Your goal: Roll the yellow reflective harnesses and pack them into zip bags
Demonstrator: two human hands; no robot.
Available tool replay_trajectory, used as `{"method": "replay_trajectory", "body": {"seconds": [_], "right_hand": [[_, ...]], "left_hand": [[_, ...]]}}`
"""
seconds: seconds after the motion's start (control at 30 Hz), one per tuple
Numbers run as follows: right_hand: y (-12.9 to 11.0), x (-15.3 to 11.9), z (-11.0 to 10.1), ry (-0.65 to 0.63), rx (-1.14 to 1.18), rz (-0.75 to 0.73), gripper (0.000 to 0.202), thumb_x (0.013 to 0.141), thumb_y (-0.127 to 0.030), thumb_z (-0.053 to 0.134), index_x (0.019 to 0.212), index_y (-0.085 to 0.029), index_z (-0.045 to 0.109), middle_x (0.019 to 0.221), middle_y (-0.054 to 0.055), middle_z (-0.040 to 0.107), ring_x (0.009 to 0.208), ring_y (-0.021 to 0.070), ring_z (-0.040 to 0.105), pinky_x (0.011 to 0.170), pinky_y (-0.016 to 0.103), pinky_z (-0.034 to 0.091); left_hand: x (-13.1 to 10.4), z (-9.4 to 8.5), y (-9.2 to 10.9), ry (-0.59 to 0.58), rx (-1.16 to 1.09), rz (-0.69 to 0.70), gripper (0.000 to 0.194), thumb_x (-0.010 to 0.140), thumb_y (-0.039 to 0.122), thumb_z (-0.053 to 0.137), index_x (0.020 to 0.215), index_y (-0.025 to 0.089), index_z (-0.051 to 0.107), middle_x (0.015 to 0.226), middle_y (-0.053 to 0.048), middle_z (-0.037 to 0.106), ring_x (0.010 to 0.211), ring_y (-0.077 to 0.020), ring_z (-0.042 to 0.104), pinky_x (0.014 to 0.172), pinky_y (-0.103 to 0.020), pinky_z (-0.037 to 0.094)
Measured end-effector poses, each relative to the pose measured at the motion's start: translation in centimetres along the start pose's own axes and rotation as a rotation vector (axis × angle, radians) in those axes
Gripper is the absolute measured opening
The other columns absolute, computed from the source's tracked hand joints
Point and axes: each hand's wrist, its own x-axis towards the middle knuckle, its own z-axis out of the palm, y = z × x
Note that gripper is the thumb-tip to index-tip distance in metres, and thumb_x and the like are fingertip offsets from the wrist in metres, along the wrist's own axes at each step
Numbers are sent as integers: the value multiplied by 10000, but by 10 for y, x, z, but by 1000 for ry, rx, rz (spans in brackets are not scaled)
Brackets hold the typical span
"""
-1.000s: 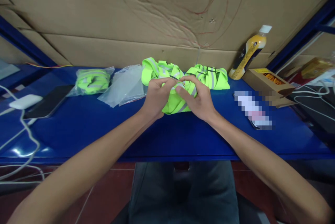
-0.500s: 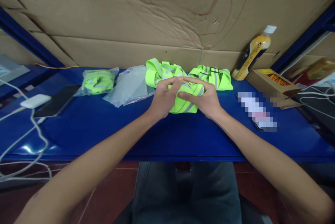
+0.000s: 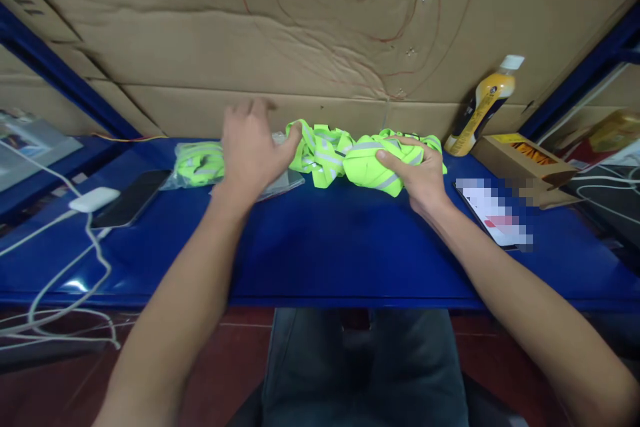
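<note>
My right hand grips a folded bundle of neon-yellow reflective straps, thumb on the near face. My left hand hovers over the clear plastic bags, thumb spread from the fingers and nothing seen in it; it is somewhat blurred and covers most of the bags. Between the hands lies a loose neon reflective strap harness. Another neon strap harness sits behind my right hand, partly hidden. Left of my left hand rests a bagged neon bundle.
On the blue table, a black phone and white charger with cables lie at left. At right are a lit phone, a yellow drink bottle and an open cardboard box. A cardboard wall stands behind.
My left hand has let go of the strap bundle and moved left over the plastic bags. My right hand keeps the bundle, now slightly further right and higher.
</note>
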Motion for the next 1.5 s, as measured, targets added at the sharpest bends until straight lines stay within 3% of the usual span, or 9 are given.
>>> {"method": "replay_trajectory", "body": {"seconds": [0.1,0.2,0.47,0.7,0.87,1.0,1.23,1.33,1.5], "right_hand": [[3,1,0,-2,0,2,529,585,-489,1015,986,-216,805,1129,82,819,1048,271,777,1008,480,634],[3,0,2,-21,-10,-9,516,596,-495,1009,983,-225,801,1119,70,818,1064,270,777,1015,475,633],[7,9,-5,-3,-33,-14,554,643,-538,983,1052,-224,779,1178,81,808,1077,265,780,1009,456,648],[-3,23,-19,56,110,76,674,616,-594,980,1127,-226,738,1202,95,804,1085,284,796,992,461,672],[-21,20,-21,-25,-53,-8,537,585,-487,1017,1008,-233,807,1036,50,823,937,258,788,872,439,682],[-21,18,-24,-65,-254,-62,506,587,-463,1013,990,-216,834,969,55,823,863,256,761,853,461,661],[-25,7,-19,-117,-320,-255,405,723,-458,949,1033,-230,824,1098,56,828,999,272,762,972,450,611],[-28,4,-16,-80,-289,-284,393,732,-463,944,1025,-232,820,1087,56,828,1000,273,762,966,445,611],[-33,0,-13,-100,-328,-300,367,744,-447,938,1023,-241,818,1095,44,827,1024,266,758,982,437,608]], "left_hand": [[6,8,-45,-268,97,-101,704,545,789,890,659,231,476,788,-117,679,1194,-451,599,1143,-686,346],[5,10,-59,-410,68,-210,739,627,822,809,557,247,351,608,-48,516,1112,-392,618,1093,-632,370],[12,-29,1,-31,32,-11,281,921,518,668,820,257,656,865,-54,717,958,-325,682,955,-553,413],[-6,1,22,-229,-101,481,147,978,353,585,873,250,570,1068,-117,677,1070,-323,617,929,-508,516],[-21,11,40,-298,-47,573,103,979,223,540,985,235,643,1429,-164,573,1372,-381,533,1145,-617,466],[-31,13,51,-279,-67,606,164,967,170,550,1067,230,665,1531,-136,524,1567,-388,381,1311,-709,262],[-41,14,56,-414,-124,578,342,988,187,606,1328,212,585,1724,-199,335,1644,-425,270,1321,-689,255],[-40,14,55,-456,-230,553,634,968,285,703,1535,194,435,1750,-251,257,1658,-426,233,1311,-634,304],[-40,14,56,-495,-357,463,1209,842,497,854,1734,244,78,1690,-224,386,1530,-449,396,1269,-652,315]]}}
